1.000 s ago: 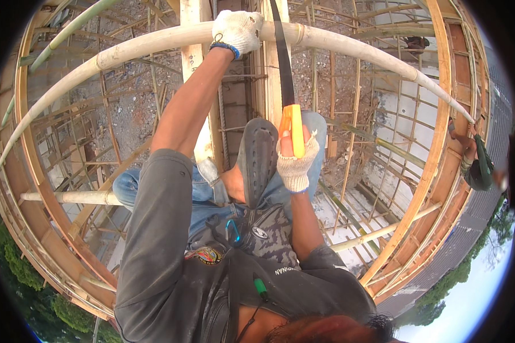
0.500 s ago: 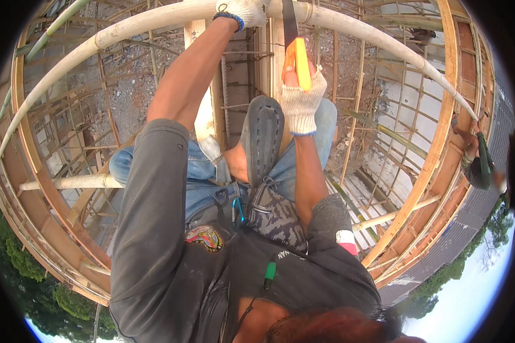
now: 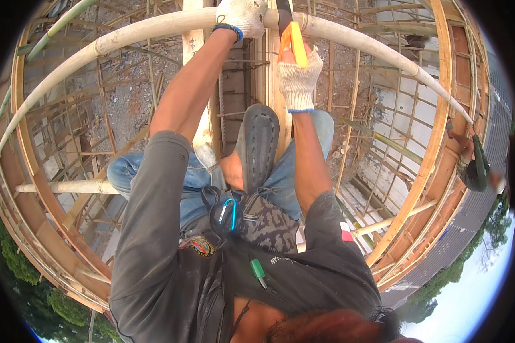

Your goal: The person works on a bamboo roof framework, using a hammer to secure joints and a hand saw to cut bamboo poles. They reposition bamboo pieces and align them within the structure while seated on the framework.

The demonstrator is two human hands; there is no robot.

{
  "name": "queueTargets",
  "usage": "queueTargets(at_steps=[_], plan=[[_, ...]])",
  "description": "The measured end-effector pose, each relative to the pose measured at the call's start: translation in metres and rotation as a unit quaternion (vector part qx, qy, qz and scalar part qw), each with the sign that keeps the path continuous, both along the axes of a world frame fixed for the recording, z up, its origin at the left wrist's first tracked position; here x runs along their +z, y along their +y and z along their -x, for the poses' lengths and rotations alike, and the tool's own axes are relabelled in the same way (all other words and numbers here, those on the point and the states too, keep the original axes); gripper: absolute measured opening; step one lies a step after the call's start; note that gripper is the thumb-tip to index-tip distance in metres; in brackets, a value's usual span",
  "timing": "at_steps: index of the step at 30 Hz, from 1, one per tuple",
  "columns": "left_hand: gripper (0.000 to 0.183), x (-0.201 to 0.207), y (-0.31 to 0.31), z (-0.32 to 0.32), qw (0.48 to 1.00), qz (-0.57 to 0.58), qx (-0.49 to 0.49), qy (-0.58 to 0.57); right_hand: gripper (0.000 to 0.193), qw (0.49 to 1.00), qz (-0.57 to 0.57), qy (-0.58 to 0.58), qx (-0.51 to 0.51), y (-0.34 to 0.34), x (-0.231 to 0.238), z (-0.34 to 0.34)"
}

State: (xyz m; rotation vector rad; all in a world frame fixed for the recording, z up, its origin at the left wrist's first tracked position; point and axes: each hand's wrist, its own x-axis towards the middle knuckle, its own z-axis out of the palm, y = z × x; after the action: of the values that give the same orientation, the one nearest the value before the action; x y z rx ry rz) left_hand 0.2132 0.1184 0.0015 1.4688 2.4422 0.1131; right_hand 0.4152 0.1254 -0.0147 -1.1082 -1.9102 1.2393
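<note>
A long pale bamboo pole [image 3: 149, 27] runs across the top of the view, curved by the lens. My left hand [image 3: 242, 17], in a white knitted glove, is closed over the pole near its middle. Just right of it, my right hand [image 3: 299, 77], gloved too, grips the orange and yellow handle of a hand saw [image 3: 299, 48]. The saw's dark blade lies over the pole; its far end is cut off by the top edge. Below the hands are my bent legs in blue jeans [image 3: 149, 171] and a dark clog [image 3: 257, 146] on my foot.
Wooden beams [image 3: 277, 80] run away under the pole. Bamboo scaffolding and rubble ground [image 3: 137, 74] show far below. Curved plank formwork [image 3: 423, 171] flanks both sides. Another person [image 3: 476, 166] is at the far right, beside a corrugated roof [image 3: 469, 223].
My right hand and the saw have moved forward, up the view, pushing the blade farther over the pole. The left hand keeps its hold; the view has shifted slightly.
</note>
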Motion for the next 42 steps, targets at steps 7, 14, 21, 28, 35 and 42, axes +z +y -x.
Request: queueTargets(at_steps=[7, 14, 21, 28, 35, 42], plan=[[0.034, -0.02, -0.005, 0.018, 1.0, 0.007, 0.021, -0.002, 0.013, 0.993, 0.064, -0.02, -0.099, -0.049, 0.014, -0.028], [0.036, 0.003, -0.007, 0.034, 0.997, 0.06, -0.029, -0.032, 0.024, 0.996, -0.082, 0.012, 0.038, -0.043, 0.007, -0.046], [0.041, 0.012, 0.004, 0.026, 0.996, 0.067, -0.054, -0.035, 0.013, 0.997, -0.076, 0.01, 0.017, -0.019, -0.003, -0.004], [0.033, 0.0, 0.005, 0.014, 0.999, 0.013, -0.024, -0.04, 0.015, 0.999, -0.031, 0.01, -0.018, -0.01, -0.005, 0.001], [0.039, -0.009, -0.013, 0.024, 0.999, 0.033, 0.021, -0.003, 0.013, 1.0, -0.018, 0.01, 0.007, -0.086, 0.001, -0.095], [0.036, 0.001, -0.013, 0.033, 0.997, 0.038, -0.026, -0.061, 0.015, 0.997, -0.014, 0.064, 0.038, -0.068, -0.042, -0.1]])
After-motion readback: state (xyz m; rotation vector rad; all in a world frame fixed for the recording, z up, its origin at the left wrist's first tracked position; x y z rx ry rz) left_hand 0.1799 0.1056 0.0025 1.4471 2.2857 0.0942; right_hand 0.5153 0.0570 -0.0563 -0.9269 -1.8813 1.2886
